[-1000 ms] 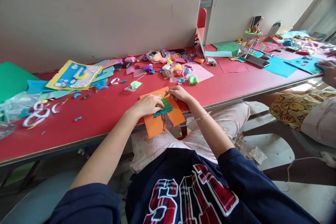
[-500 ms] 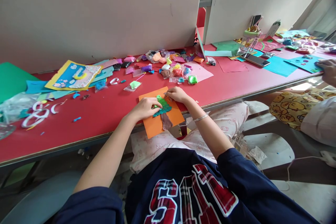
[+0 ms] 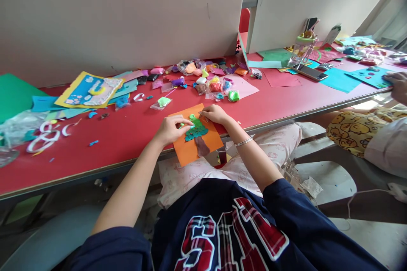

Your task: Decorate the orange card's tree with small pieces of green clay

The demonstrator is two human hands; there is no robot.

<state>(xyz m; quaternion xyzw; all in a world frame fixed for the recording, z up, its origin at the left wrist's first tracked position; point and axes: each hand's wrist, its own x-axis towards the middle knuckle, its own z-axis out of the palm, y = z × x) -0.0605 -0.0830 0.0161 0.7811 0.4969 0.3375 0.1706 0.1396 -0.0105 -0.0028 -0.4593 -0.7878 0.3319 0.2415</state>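
Leftmost, cut paper (image 3: 89, 90) strewn over the table (image 3: 127, 135); next, left hand (image 3: 170, 129) curled, pinching a green bit (image 3: 182, 125) beside the clay tree (image 3: 199, 138) on the orange card (image 3: 188, 155) at the near edge; right hand (image 3: 215, 114), fingertips pressed together at the top of the crown (image 3: 196, 131). Trunk (image 3: 202, 147) and dark crown already laid, seemingly just small pale leaves left; clay packets (image 3: 216, 87) behind, another person's hand (image 3: 399, 87) far right

We find one piece of lettering: big red plaid characters with white outlines on the dark blue shirt (image 3: 229, 237) at the bottom of the head view. The frame edge cuts them off. The first looks like an S or a 5, and the rest we cannot read. We see nothing legible on the orange card (image 3: 190, 152), the clay packets (image 3: 216, 87) or the phone (image 3: 310, 73).
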